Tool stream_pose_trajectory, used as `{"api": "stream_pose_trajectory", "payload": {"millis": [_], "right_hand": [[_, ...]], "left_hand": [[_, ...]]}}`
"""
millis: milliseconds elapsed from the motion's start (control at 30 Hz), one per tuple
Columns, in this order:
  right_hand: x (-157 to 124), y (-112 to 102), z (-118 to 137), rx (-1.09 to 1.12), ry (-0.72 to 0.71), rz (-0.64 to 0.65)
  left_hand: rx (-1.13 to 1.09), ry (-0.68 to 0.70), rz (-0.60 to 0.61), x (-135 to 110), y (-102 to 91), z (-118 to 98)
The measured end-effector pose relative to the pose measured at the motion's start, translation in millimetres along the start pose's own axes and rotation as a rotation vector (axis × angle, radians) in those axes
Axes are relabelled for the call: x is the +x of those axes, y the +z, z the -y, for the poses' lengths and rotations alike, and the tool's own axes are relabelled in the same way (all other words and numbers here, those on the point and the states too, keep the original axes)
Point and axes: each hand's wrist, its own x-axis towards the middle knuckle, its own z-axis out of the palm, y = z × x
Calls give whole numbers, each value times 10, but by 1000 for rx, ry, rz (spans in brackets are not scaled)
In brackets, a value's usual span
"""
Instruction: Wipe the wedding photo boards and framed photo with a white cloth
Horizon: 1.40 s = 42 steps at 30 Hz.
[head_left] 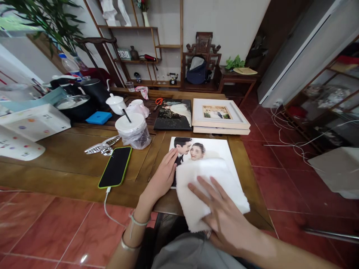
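A large photo print (215,149) of two people lies flat at the near edge of the wooden table (70,164). A white cloth (207,179) covers its lower half. My right hand (221,213) lies flat on the cloth with its fingers spread. On the print's left edge rests my left hand (164,177), fingers stretched out and pressing it down. Two bracelets circle my left wrist.
A phone in a green case (115,167) with a charging cable lies left of the print. Behind it stand a lidded plastic cup (134,130), a dark photo print (173,115) and stacked white frames (220,116). Pots, a teapot and boxes crowd the table's left.
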Motion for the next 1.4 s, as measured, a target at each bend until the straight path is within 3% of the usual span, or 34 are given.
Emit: {"api": "stream_pose_trajectory", "payload": {"millis": [100,367,467,567,767,900,1033,1167,1267,1400], "right_hand": [[137,-33,-123,18,51,-20],[821,-269,-727,-64,165,-3],[917,-305,-810,-91,192,-16],[810,-271,-643,-97,211,41],[237,-61,33,-34,119,182],[88,-135,138,51,30,220],[271,-296,-178,91,99,123],[511,-324,-686,-2,147,-58],[576,-337,-991,-62,159,-100],[468,-396,-1036,-80,142,-64]], "left_hand": [[-6,2,-4,0,-6,-8],[-9,8,-12,5,-6,-17],[-9,3,-9,2,-8,-14],[-16,2,-8,-3,-14,-14],[-7,-17,11,5,-16,-17],[-11,-48,17,12,-13,-17],[-9,-13,16,4,-8,0],[1,-2,-13,-8,3,18],[1,-5,-14,-11,3,12],[-5,-13,0,-5,-4,-7]]}}
